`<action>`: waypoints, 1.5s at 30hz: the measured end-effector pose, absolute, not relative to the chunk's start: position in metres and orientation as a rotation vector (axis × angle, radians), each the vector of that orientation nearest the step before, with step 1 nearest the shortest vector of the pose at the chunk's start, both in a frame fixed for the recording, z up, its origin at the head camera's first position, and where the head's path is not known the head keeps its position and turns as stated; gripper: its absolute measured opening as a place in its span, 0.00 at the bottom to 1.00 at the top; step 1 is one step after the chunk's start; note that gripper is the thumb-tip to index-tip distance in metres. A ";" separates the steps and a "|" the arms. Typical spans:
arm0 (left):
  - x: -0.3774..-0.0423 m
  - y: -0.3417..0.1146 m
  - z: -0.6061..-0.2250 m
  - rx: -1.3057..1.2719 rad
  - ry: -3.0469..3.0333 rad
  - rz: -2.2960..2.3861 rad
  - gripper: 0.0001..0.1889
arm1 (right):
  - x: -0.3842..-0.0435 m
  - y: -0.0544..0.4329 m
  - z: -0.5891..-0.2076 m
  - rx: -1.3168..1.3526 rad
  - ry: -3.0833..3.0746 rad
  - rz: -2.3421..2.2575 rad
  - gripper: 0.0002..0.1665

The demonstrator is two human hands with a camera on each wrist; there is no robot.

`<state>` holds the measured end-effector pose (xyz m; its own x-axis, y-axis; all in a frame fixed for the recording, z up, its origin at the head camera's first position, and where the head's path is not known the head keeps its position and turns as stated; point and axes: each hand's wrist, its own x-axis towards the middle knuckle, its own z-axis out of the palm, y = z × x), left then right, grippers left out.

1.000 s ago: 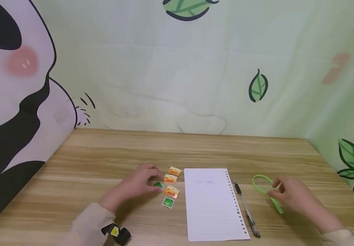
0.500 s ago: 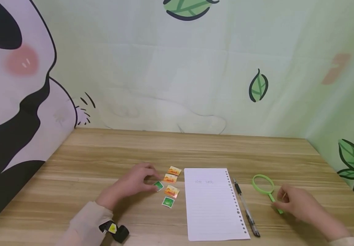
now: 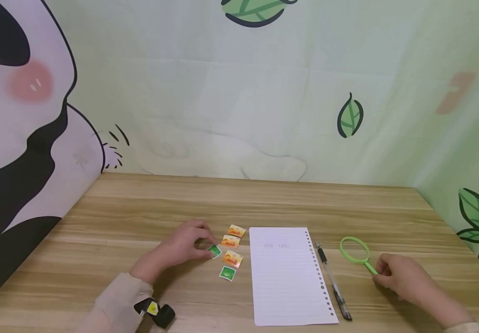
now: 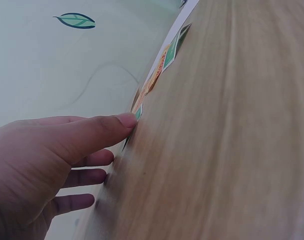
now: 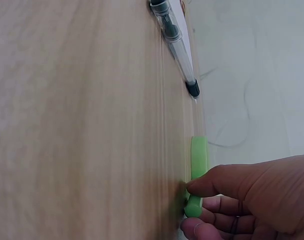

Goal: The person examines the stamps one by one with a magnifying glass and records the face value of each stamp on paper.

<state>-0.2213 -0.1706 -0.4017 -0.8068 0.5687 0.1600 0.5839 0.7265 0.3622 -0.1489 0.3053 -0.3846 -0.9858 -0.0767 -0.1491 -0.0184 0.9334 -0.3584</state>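
In the head view my left hand (image 3: pixel 185 243) has its thumb and forefinger at the edges of a small green stamp (image 3: pixel 214 251). The left wrist view shows the thumb on the stamp's near corner, close to the tabletop. Beside it lie another green stamp (image 3: pixel 227 274) and several orange ones (image 3: pixel 233 259). On the right, my right hand (image 3: pixel 402 277) grips the handle of a light-green magnifying glass (image 3: pixel 341 249). Its ring points left, toward the pen, and the handle's end shows between the fingers in the right wrist view.
A lined sheet of paper (image 3: pixel 291 282) with faint handwriting near its top lies in the middle of the wooden table (image 3: pixel 173 199). Along its right side is a black-and-clear pen (image 3: pixel 333 281). A printed cloth backdrop (image 3: pixel 189 92) stands behind the table.
My right hand has slid down from the magnifying glass's neck to its handle end and swung the glass slightly. My left thumb and forefinger have drawn in around the green stamp.
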 end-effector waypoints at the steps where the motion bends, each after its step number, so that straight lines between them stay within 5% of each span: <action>1: -0.221 -0.171 -0.402 -0.964 -2.882 -0.625 0.10 | -0.149 0.305 -0.385 -0.071 2.930 -0.539 0.07; 23: -0.222 -0.168 -0.402 -0.959 -2.881 -0.633 0.10 | -0.164 0.308 -0.345 -0.336 3.081 -0.377 0.06; 45: -0.221 -0.169 -0.402 -0.978 -2.850 -0.626 0.10 | -0.192 0.222 -0.293 -0.664 3.066 -0.474 0.05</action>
